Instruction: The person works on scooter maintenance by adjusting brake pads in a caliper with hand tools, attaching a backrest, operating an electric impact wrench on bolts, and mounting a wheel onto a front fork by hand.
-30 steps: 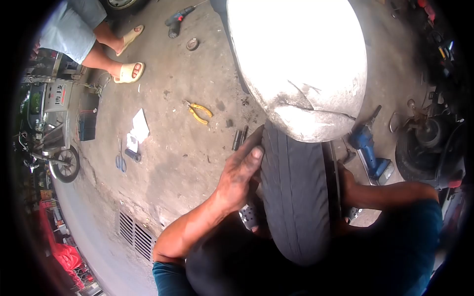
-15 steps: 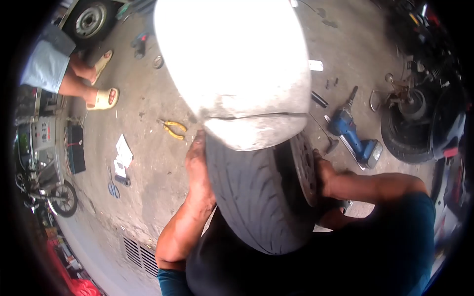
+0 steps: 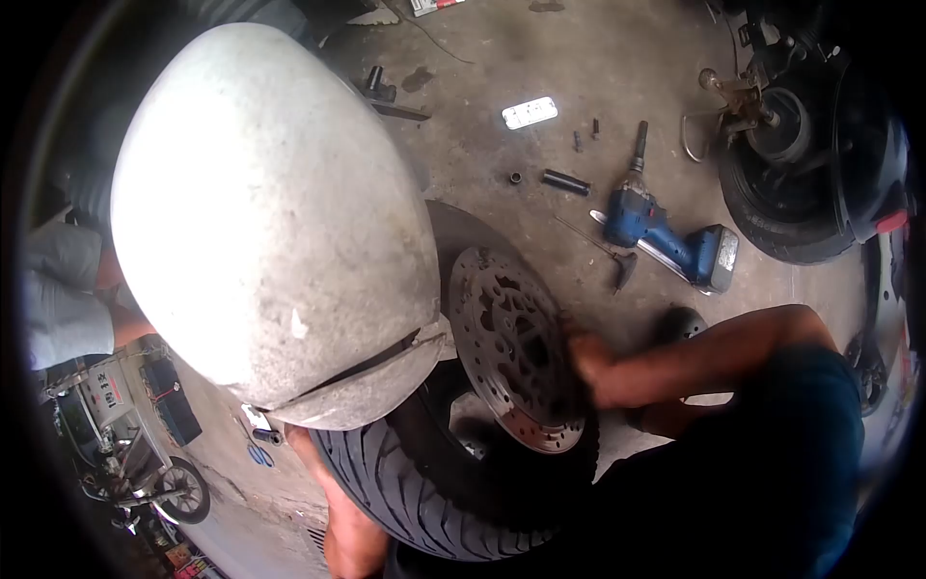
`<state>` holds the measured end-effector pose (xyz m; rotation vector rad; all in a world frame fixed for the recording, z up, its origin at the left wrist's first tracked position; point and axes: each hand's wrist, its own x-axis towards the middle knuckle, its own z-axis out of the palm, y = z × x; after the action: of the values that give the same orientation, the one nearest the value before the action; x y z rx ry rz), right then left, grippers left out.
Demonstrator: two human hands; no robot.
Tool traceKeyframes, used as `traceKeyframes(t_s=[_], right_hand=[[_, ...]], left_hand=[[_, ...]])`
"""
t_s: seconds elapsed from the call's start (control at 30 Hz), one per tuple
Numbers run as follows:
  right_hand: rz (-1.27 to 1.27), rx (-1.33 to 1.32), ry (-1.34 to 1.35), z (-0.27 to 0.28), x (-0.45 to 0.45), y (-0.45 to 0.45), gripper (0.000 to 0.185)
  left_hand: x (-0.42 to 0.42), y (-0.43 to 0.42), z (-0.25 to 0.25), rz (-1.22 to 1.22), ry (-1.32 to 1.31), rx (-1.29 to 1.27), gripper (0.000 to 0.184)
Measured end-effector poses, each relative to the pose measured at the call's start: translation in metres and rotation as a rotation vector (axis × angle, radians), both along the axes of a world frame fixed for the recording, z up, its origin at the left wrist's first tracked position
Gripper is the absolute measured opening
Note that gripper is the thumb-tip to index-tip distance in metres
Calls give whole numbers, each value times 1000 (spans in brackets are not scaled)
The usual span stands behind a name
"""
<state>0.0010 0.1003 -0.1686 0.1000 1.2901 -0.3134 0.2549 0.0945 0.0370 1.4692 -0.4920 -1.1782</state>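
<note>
A motorcycle wheel stands tilted before me, with a black treaded tyre (image 3: 415, 492) and a drilled brake disc (image 3: 526, 343) on its right face. A scuffed white mudguard (image 3: 289, 241) covers its upper left part. My right hand (image 3: 593, 372) grips the wheel's right side beside the disc; its fingertips are blurred and partly hidden. On the other side, my left hand (image 3: 307, 449) lies against the tyre, mostly behind the mudguard. Only its wrist end and forearm show, so its fingers cannot be made out.
A blue cordless impact wrench (image 3: 666, 232) lies on the floor at right, near a T-handle tool (image 3: 625, 270) and a black socket (image 3: 566, 181). Another wheel (image 3: 786, 212) stands at far right. At left are a person's legs (image 3: 125, 323), scissors (image 3: 260, 454) and a small motorcycle (image 3: 125, 454).
My view has swung to the right and tilted. The wheel now shows more of its disc side, and the mudguard sits further left in view, hiding most of my left hand.
</note>
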Motion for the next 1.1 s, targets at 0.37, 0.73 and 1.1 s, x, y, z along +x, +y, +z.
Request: traceKeyframes(t_s=[0.37, 0.73, 1.1], right_hand=[[139, 19, 109, 43, 4, -22, 40], [36, 203, -6, 27, 32, -11, 38], [501, -146, 107, 44, 33, -23, 71]], left_hand=[[46, 47, 12, 203, -244, 41, 65], [50, 70, 11, 293, -325, 107, 62], [45, 72, 8, 215, -226, 1, 59]])
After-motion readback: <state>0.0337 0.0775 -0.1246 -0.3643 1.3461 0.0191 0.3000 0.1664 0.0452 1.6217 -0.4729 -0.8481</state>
